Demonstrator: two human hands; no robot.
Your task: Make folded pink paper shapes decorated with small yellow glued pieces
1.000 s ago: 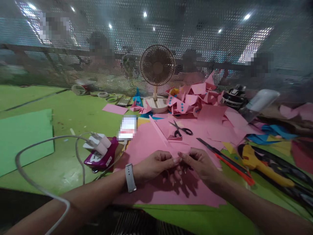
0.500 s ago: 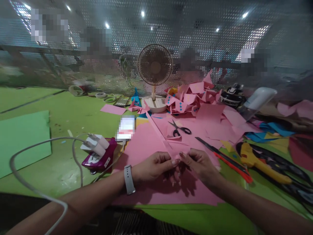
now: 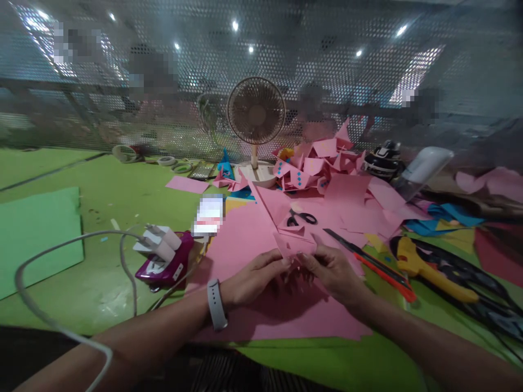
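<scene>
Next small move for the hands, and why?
Probably press the folds of the pink paper flatter between thumbs and fingers: the left hand and right hand both appear to pinch its near edge, while its upper flaps stand raised and spread apart.

The blades of the scissors [image 3: 301, 215] are hidden by the folded pink paper [image 3: 296, 241]. Beneath it, the lower fingers of the left hand [image 3: 259, 277] and right hand [image 3: 337, 272] are blurred in shadow. The phone [image 3: 209, 215] is masked by coarse blocks. The light green sheet [image 3: 41, 239] is cut off by the left edge, the white cable [image 3: 100, 347] by the bottom — and shapes behind the mesh [image 3: 196, 60] cannot be made out.
</scene>
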